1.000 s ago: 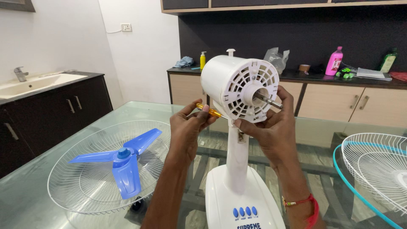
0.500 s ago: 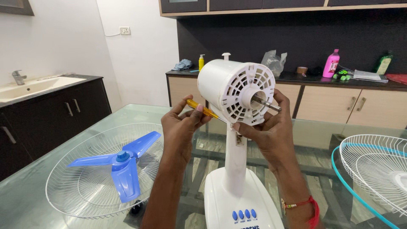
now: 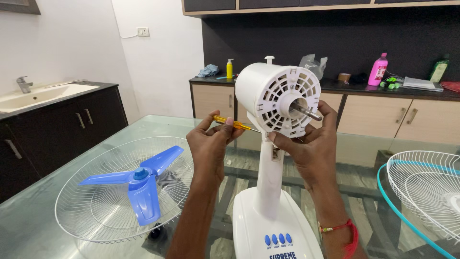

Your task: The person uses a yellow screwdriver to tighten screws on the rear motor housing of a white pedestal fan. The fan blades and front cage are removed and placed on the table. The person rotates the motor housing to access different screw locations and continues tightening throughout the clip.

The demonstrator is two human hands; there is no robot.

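Glossy white plastic fan housing (image 3: 278,98); bare metal shaft (image 3: 308,112); glass table (image 3: 57,192).

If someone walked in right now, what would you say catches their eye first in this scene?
Most striking is the white fan motor housing at the centre, stripped of blade and guards. The right hand steadies it from below, while the left hand holds a yellow screwdriver against its side. On the glass table, the blue fan blade lies in a white wire guard at left; another guard sits at far right.
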